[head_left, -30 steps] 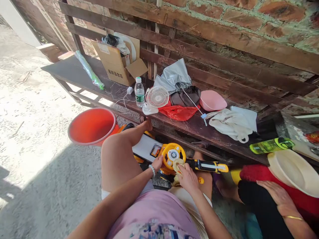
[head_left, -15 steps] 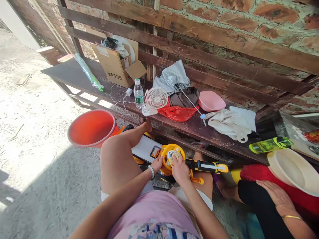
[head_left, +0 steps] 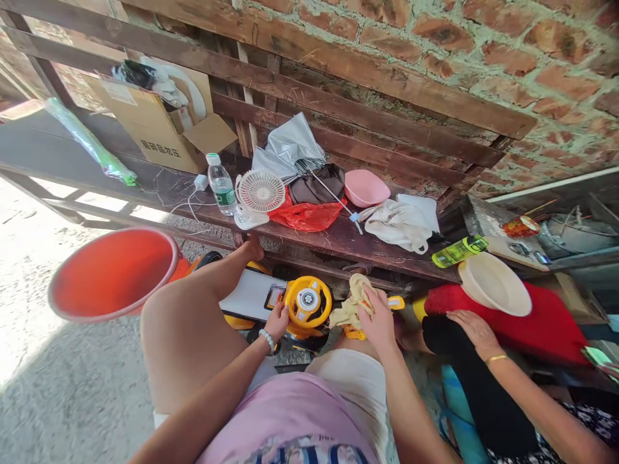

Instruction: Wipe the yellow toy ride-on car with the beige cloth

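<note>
Our right hand (head_left: 380, 325) clutches a yellowish cloth (head_left: 352, 303) just beside the steering wheel (head_left: 308, 301) of a yellow toy car (head_left: 251, 296) on the concrete floor (head_left: 72, 393). Our left hand (head_left: 275, 322) rests on the toy, its grip unclear. Beyond stands a dark wooden bench (head_left: 367, 248) bearing a small fan (head_left: 261, 191) and a water bottle (head_left: 221, 185), against a brick wall (head_left: 483, 45).
</note>
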A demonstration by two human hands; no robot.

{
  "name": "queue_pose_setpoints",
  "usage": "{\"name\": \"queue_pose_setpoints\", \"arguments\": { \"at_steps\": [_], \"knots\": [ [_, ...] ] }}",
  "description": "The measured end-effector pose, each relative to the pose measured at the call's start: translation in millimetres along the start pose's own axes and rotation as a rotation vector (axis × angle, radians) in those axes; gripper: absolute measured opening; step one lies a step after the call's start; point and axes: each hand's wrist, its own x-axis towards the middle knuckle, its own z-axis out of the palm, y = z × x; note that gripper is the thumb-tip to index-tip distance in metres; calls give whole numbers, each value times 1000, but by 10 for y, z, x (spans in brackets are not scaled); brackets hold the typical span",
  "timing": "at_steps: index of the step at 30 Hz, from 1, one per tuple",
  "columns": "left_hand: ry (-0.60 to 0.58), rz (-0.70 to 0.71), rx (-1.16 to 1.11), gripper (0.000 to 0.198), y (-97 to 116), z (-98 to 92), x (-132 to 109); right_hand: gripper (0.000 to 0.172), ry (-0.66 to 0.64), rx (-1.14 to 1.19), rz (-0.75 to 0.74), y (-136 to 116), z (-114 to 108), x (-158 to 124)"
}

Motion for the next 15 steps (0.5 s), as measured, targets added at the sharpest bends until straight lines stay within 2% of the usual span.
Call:
{"name": "queue_pose_setpoints", "arguments": {
  "at_steps": [2,3,5,7,9,12,15],
  "knots": [
    [25,102,27,43,-26,5,17,56,160,-14,46,288,-88,109],
    [37,168,41,46,-33,8,17,54,190,-30,70,411,-82,144],
    [50,333,114,57,-38,3,2,47,127,-92,111,597,21,168],
    [54,516,257,65,-42,-16,-22,40,-9,-152,144,708,192,138],
    [34,623,408,65,-49,-39,-46,39,-111,-208,168,786,336,84],
    [-12,651,546,61,-70,-54,-60,39,-171,-288,220,961,369,53],
    [-29,637,585,61,-91,-44,-48,40,-159,-364,453,1243,218,111]
  ]
}}
